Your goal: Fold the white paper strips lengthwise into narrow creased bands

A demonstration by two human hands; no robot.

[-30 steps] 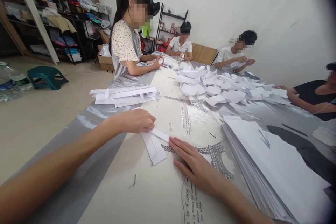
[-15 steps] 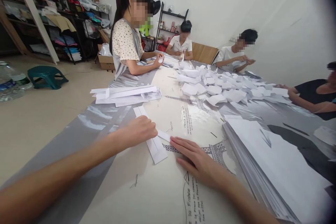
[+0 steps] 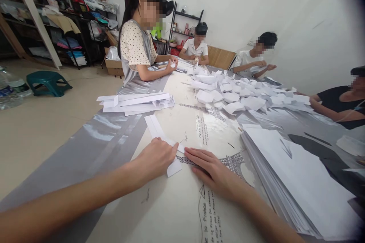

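A folded white paper strip lies slantwise on the printed table cover, with a narrow end reaching toward my right hand. My left hand is curled into a fist on top of it, covering its middle; whether anything is inside the fist is hidden. Stretched flat on the cover, my right hand touches the narrow paper end with its fingertips. Beyond my left hand lies a pile of folded paper strips.
A thick stack of white sheets stands by my right arm. Many folded paper pieces are heaped farther back. Several co-workers sit or stand around the table. A green stool is on the floor at left.
My left fist has moved down and slightly right along the strip, nearer my right hand. My right hand stays in place. The view has shifted slightly.
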